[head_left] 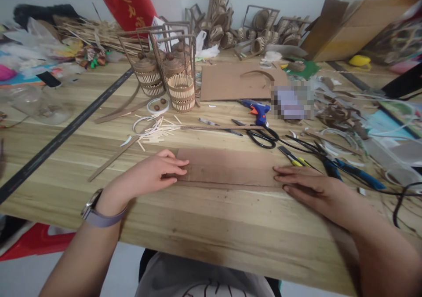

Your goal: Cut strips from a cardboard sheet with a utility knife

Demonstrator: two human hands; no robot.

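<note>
A flat rectangular piece of brown cardboard (227,167) lies on the wooden table before me, with a darker band along its near edge. I cannot tell if that band is a fold or a separate strip. My left hand (158,174) rests on the cardboard's left end, its fingers stretched out and a little spread. On the right end lie the extended fingers of my right hand (306,185). Just behind that hand is a yellow and black cutter knife (292,157). Black-handled scissors (262,137) lie beyond the cardboard.
Several small stick-sided baskets (181,92) with tall frames stand behind loose wooden sticks (160,130) and tape rolls (158,106). A blue glue gun (259,110) is near a larger cardboard sheet (231,81). Blue-handled pliers (356,174) lie right; a cardboard box (356,28) stands behind.
</note>
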